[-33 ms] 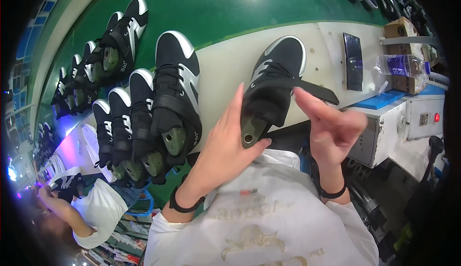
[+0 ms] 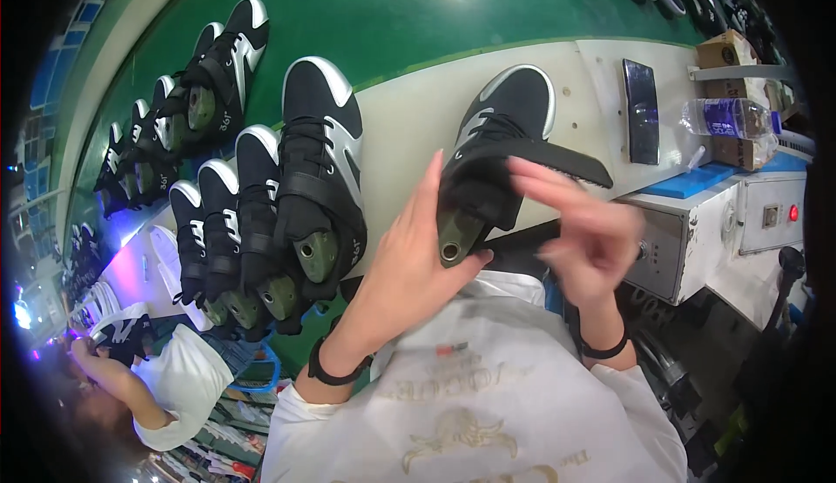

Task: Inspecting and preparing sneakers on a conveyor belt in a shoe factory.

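A black sneaker [image 2: 520, 104] with a silver-white edge stands on the pale tabletop, toe pointing away from me. Its dark green last [image 2: 456, 232] shows at the heel, with a round hole in it. My left hand [image 2: 405, 252] holds the shoe along its left side, fingers straight and thumb behind the heel. Out to the right sticks the shoe's loose black strap [image 2: 570, 161]. Over the right side of the collar is my right hand [image 2: 592, 235], partly blurred, with its index finger stretched toward the strap's base and thumb apart; whether it touches the shoe is unclear.
Several matching sneakers [image 2: 320, 104] stand in a row at left, more beyond them. A dark flat phone-like slab [image 2: 641, 113], a plastic bottle [image 2: 736, 119] and a white control box [image 2: 688, 239] are at right. Another person [image 2: 178, 378] sits at lower left.
My right hand has shifted slightly left, its fingertips moving from the strap toward the shoe's collar. The strap lies slightly differently. My left hand and the shoe stay put.
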{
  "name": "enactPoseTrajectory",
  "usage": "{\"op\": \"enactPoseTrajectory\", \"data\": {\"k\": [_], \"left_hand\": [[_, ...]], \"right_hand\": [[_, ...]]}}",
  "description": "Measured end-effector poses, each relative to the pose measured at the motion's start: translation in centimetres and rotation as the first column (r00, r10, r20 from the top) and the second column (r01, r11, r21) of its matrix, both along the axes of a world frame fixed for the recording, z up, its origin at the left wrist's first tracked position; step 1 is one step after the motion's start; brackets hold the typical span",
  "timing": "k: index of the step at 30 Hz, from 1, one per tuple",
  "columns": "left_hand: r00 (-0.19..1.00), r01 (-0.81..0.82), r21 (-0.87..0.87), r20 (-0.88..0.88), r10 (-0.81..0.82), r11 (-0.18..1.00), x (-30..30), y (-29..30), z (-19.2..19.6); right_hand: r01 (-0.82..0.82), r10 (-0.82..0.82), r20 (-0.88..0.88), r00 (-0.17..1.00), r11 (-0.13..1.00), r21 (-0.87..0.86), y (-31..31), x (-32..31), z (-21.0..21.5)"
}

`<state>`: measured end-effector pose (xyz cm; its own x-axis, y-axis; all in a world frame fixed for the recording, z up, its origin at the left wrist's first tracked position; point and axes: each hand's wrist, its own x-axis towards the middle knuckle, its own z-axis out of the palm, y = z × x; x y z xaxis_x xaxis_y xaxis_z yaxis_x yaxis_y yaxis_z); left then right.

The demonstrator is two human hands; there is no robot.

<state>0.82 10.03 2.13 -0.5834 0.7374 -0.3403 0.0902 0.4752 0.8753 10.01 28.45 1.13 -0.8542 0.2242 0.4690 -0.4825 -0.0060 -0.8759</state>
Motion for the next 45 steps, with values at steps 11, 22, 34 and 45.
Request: {"op": "enactPoseTrajectory", "data": {"k": [11,22,34,45], "left_hand": [[0.998,-0.016,-0.009,-0.053,0.015,1.000,0.2,1.5,-0.8],[0.974,-0.206,0.066,0.111,0.198,0.976,2.3,2.8,-0.6],[0.961,-0.080,0.279,-0.232,0.148,0.957,1.2,-0.2,-1.7],[0.893,0.017,0.256,-0.440,0.100,0.967,1.1,-0.1,-2.2]], "right_hand": [[0.211,-0.263,0.277,0.924,0.956,0.202,-2.7,-2.7,-1.3],[0.246,-0.346,0.309,0.886,0.915,0.321,-2.6,-0.1,0.6],[0.279,-0.510,0.509,0.693,0.841,0.463,-4.2,4.4,-1.9],[0.510,-0.649,0.070,0.758,0.656,0.556,-5.1,3.9,-3.8]]}}
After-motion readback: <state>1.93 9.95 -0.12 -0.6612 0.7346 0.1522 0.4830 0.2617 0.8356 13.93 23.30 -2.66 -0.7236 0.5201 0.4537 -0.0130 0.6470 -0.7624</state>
